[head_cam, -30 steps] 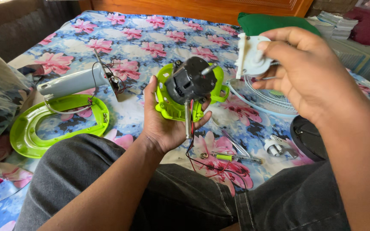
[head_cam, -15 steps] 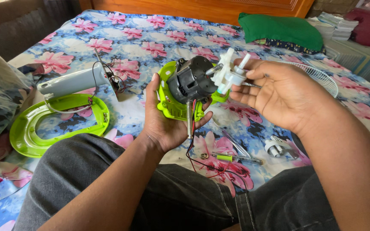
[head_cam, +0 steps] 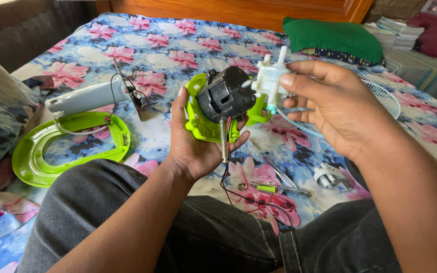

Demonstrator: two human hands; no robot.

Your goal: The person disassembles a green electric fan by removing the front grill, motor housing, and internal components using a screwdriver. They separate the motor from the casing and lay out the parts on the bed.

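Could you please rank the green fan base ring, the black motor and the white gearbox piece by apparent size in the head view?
1. Green fan base ring, clearly largest.
2. Black motor.
3. White gearbox piece, smallest, partly hidden by fingers.

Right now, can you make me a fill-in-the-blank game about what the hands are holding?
1. The left hand holds a black motor on a bright ____ plastic mount.
2. The right hand holds a small ____ plastic part against the motor.
3. The grey pole lies on a bedsheet printed with pink ____.

Missing words: green; white; flowers
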